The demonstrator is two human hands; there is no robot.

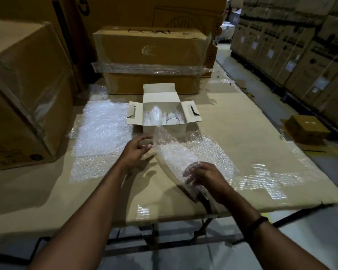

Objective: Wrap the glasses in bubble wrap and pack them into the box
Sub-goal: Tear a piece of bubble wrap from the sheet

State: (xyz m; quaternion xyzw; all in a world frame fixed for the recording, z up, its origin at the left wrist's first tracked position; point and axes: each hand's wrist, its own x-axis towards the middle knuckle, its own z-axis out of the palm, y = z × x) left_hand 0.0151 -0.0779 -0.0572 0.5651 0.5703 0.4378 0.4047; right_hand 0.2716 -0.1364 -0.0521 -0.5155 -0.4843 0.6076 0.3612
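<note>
Many stacked cartons [293, 55] around cardboard-covered table [86, 201]

Cardboard, bubble wrap and glass under dim light

The desk [232, 121] is topped with matt brown cardboard sheets, patched near the front edge with glossy clear tape [267, 180]. The small box [160, 94] is plain matt white card, its flaps open; the glasses [156, 115] inside are clear, smooth and faintly shiny. The bubble wrap sheet [185, 152] by the hands is clear plastic, bumpy and glinting, and a second bubble wrap sheet [100, 133] lying flat looks the same. The large cartons [150, 47] behind are dull brown corrugated cardboard banded with shiny, wrinkled plastic film. A wristband [259, 223] on the right arm looks matt black.
</note>
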